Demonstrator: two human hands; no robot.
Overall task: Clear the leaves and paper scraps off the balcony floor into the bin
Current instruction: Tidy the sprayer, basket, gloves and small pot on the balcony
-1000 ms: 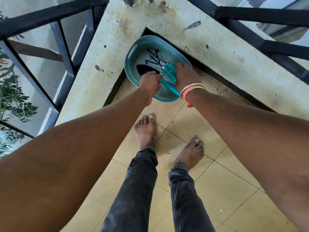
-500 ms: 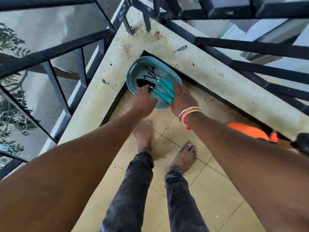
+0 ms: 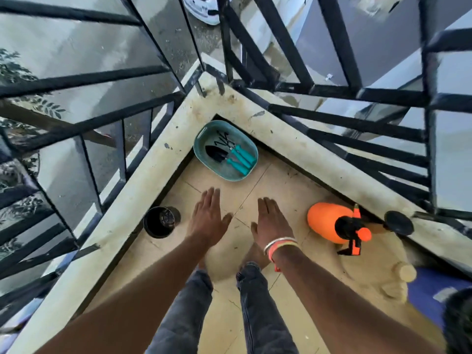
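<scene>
- The left hand and the right hand are held flat side by side above the floor, palms down, fingers straight and close together. A narrow gap is left between them and nothing is gripped by either.
- Pale and orange bands are worn on the right wrist.
- Below the forearms, dark jeans are seen. A bare foot is partly hidden under the right hand.
- Just ahead of the fingertips, a teal tub is set in the corner of the floor, against the ledge. Small garden tools with teal handles are laid in it — a black trowel among them.
- To the left of the left hand, a black pot is stood beside the ledge.
- To the right of the right hand, an orange sprayer with a black top is placed near the right-hand ledge, and a round black object is seen just beyond it.
- A few dark specks are scattered on the tiles by the right-hand ledge. Whether they are bits of leaf cannot be told.
- Which container is the bin cannot be told either; the tub is the nearest one to the hands.
- The corner is enclosed by a black railing, and something blue is blurred at the lower right.
</scene>
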